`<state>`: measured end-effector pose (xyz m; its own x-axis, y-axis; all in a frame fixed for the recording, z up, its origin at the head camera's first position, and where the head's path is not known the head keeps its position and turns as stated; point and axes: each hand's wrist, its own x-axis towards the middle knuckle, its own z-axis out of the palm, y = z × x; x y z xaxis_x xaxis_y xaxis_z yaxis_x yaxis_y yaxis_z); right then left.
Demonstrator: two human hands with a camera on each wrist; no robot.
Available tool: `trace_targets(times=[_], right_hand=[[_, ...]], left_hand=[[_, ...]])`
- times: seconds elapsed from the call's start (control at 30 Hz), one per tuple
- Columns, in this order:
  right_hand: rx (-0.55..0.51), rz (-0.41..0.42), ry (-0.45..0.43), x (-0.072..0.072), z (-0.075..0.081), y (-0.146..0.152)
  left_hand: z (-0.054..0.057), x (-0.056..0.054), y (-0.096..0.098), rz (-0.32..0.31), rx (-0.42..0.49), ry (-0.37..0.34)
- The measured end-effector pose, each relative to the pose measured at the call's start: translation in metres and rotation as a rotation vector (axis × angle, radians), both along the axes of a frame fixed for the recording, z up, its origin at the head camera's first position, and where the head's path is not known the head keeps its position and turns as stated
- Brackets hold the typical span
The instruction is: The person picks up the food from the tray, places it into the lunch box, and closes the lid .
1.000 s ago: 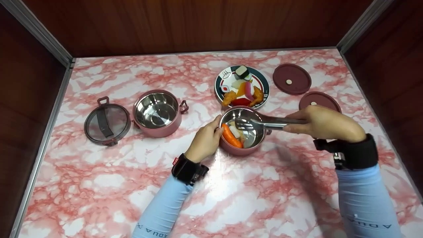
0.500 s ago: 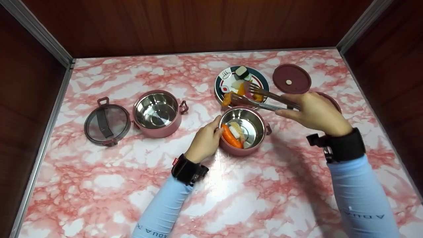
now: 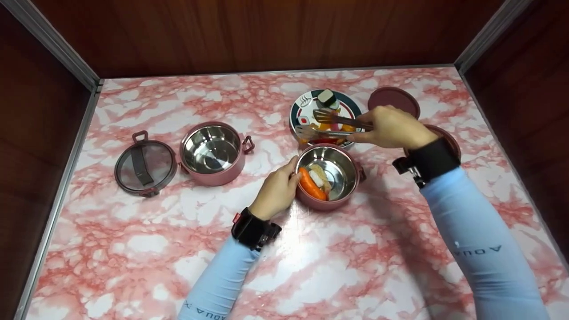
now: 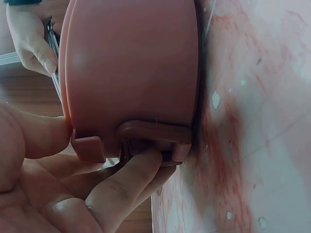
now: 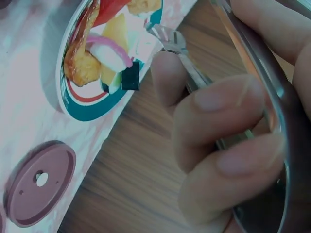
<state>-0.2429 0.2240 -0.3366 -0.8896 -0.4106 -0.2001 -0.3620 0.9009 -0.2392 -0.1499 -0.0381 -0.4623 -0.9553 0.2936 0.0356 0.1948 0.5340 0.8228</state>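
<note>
My left hand (image 3: 274,190) holds the left side of a small pink pot (image 3: 322,205); in the left wrist view its fingers curl round the pot's side handle (image 4: 153,130), with the thumb at the rim. Inside the pot lie a long orange piece (image 3: 311,184) and a pale piece of food (image 3: 316,178). My right hand (image 3: 393,126) grips metal tongs (image 3: 335,133), their fork-like ends spread apart over a plate (image 3: 294,114). On that plate are toy-like foods, including a sushi piece (image 3: 326,97) and fried pieces (image 5: 82,68). Nothing shows between the tong ends.
A second pink pot (image 3: 218,178), steel inside with nothing in it, stands to the left. Beside it lies a see-through lid (image 3: 160,164) with a dark strap. Two dark red round lids lie at right, one (image 3: 391,98) behind my right hand. Wooden walls (image 3: 275,35) border the table.
My right hand has lifted the tongs out of the pot and carried them back and left over the plate. The tong ends have spread. My left hand and the pot stay put.
</note>
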Motion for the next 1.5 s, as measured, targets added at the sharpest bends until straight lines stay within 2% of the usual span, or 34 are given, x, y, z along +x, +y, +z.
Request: trace_targets(times=[0.23,0.67,0.83,1.27,1.5], right_hand=[[0.091,-0.01,-0.039,-0.005,0.005,-0.008],[0.139,0.033,-0.037,-0.006,0.006,-0.015],[0.113,0.055,-0.007,-0.007,0.007,-0.009],[0.033,0.039,0.051,-0.007,0.014,0.013],[0.021,0.041,0.059,0.006,0.029,0.03]], left_hand=[[0.001,0.0,0.001,-0.003,-0.003,-0.015],[-0.001,0.0,0.0,0.006,-0.003,-0.012],[0.0,0.001,0.0,0.014,-0.008,-0.006],[0.001,0.001,0.0,0.012,-0.003,-0.02],[0.0,0.0,0.0,0.01,-0.002,-0.02]])
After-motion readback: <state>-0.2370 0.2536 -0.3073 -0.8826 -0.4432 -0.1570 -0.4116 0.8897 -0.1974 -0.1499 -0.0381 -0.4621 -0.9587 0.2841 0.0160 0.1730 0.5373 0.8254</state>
